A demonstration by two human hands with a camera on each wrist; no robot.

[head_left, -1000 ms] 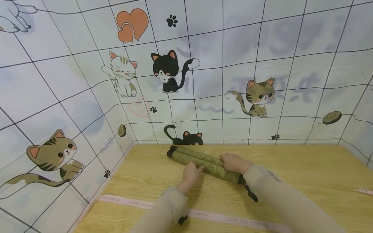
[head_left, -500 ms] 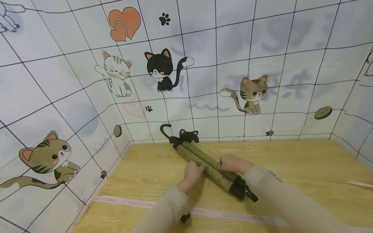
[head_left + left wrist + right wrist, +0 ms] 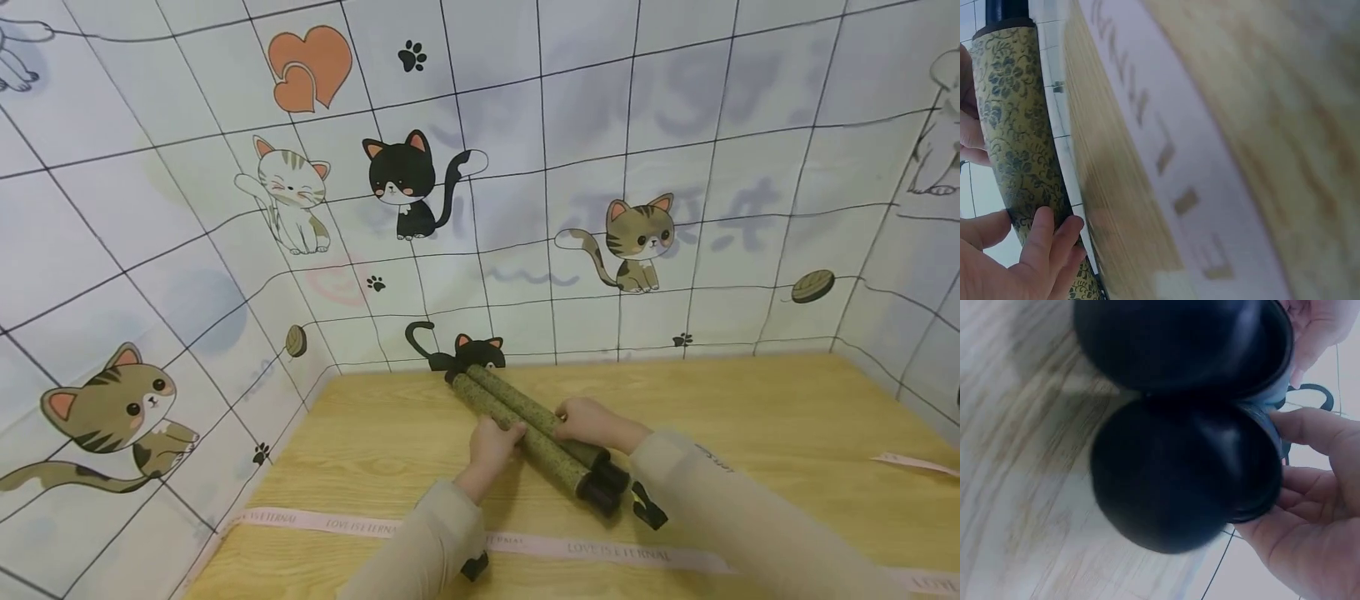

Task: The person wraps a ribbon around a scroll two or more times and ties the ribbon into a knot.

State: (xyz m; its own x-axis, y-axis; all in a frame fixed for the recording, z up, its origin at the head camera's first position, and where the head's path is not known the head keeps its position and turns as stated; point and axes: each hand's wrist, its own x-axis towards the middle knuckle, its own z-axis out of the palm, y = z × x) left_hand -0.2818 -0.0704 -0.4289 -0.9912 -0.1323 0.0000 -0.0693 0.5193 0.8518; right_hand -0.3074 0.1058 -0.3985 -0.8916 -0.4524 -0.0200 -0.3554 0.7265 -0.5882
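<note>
1. The near roll (image 3: 551,458) and far roll (image 3: 519,401), both patterned, slant side by side over the surface (image 3: 757,450), black knobs (image 3: 602,495) at their ends.
2. The left hand (image 3: 491,450) pinches the near roll between thumb and fingers.
3. The right hand (image 3: 594,423) grips the far roll.
4. A pink lettered ribbon (image 3: 622,552) crosses the surface.
5. Behind rises a cat-printed wall (image 3: 517,312).

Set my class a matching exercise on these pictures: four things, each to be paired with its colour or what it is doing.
Column one:
1. Rolls
2. Ribbon
3. Heart
4. Right hand

Column two:
A. Orange
B. Gripping something
C. Patterned green with black ends
D. Pale pink with lettering

Pairs: 1-C, 2-D, 3-A, 4-B
</note>
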